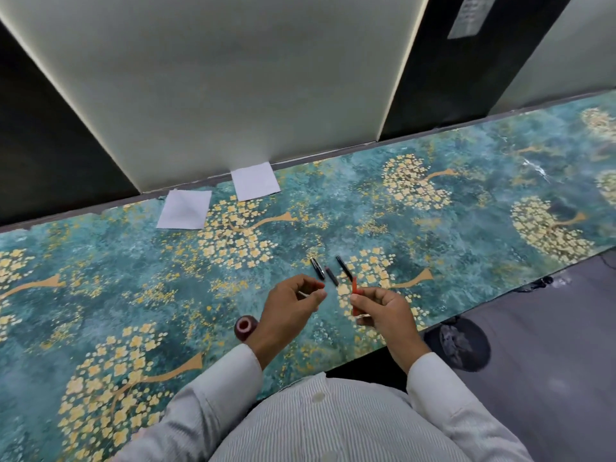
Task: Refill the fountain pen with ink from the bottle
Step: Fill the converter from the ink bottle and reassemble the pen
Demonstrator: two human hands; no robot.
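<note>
The open ink bottle stands just left of the left hand, which pinches a small pen part, while the right hand grips an upright red tube.

Open ink bottle upright, three dark pen parts side by side, red piece held

The person wears a pale long-sleeved shirt with fine, dark vertical pinstripes across the front. Behind the fingers of the left hand and the right hand, both wrists are bare up to buttoned cuffs. The sleeves look whiter and plainer than the chest, though the stripes may simply blur there.
</note>
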